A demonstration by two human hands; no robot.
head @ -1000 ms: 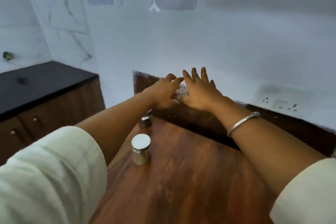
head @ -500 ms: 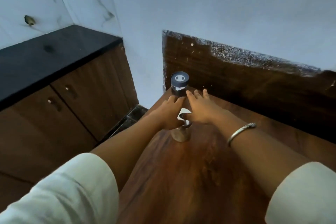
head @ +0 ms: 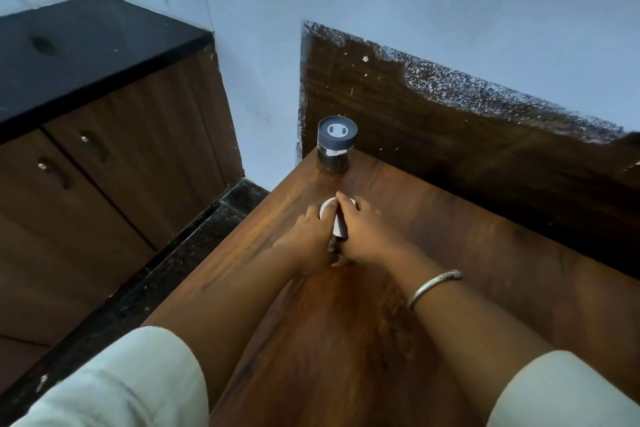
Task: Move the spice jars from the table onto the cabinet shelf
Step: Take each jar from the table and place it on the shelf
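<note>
On table | left grip, right grip clasp jar, seemingly steel

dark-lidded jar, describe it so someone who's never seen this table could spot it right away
Find the wooden table, then its far left corner against the dark wood back panel. The dark-lidded jar stands upright there. Unlike the pale-lidded jar that the left hand and right hand grip, it is untouched and has a white mark on its navy lid.
</note>
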